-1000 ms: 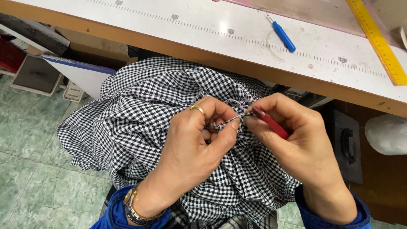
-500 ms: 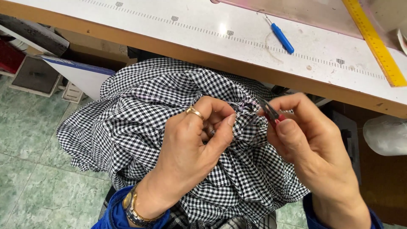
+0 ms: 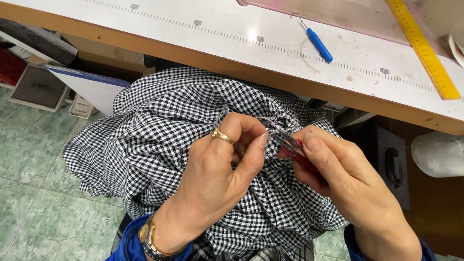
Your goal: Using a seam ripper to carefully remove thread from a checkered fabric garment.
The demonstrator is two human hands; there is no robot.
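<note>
**A:** Starting from the left, what do you see?

**B:** A green tiled floor (image 3: 43,212), then a bunched black-and-white gingham cloth (image 3: 159,140) heaped in the person's lap, just below the edge of the white worktable with printed ruler marks (image 3: 203,34).

**A:** And the hands?

**B:** The left hand (image 3: 217,179), with a gold ring and a wristwatch, is closed on a gathered fold of the gingham, thumb pressing it against the fingers. Just to its right, the right hand (image 3: 338,179) is closed around small red-handled thread snips (image 3: 290,145), their metal blades touching the puckered seam.

**A:** Anything different from a second ago?

**B:** Yes. The right hand had swung a little away to the right half a second back; now it is in close again, blades at the seam beside the left thumb. Loose pale threads show there, so I judge stitches are being picked or trimmed bit by bit, with more gathered seam left.

**A:** Further right?

**B:** On the table lie a blue-handled seam ripper (image 3: 318,44) and a yellow ruler (image 3: 425,48), both untouched, well apart from the hands.
</note>
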